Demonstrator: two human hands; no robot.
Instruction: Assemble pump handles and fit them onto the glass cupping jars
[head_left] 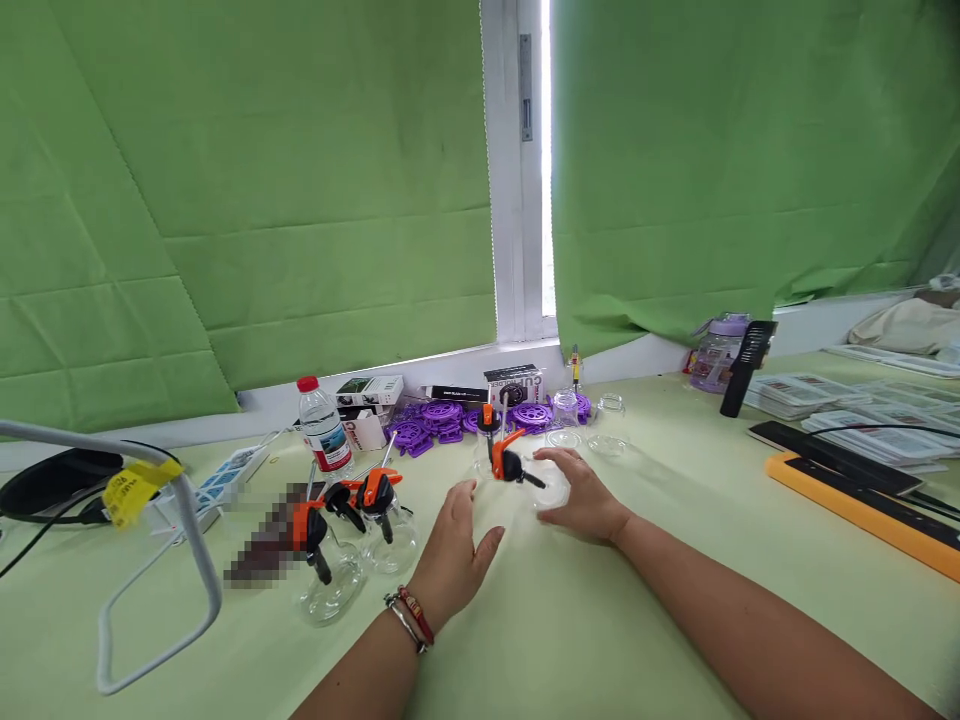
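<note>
My right hand [585,498] is wrapped around the clear glass body of a spray bottle [553,484], whose orange and black trigger head points up and to the left. Facing it from the left, my left hand [459,550] has its thumb and fingers apart and holds nothing. Just behind the held bottle stands another spray bottle [487,425], partly covered by it. Left of my left hand are two more glass spray bottles, a nearer one [330,590] and one beside it [391,545], both with orange and black heads.
Along the back are a red-capped water bottle [324,425], small boxes [517,378], purple plastic pieces [442,415] and clear glass jars [611,405]. A grey metal frame [202,560] is at left. Stacked printed sheets [862,425] and an orange-edged bar [862,510] lie right.
</note>
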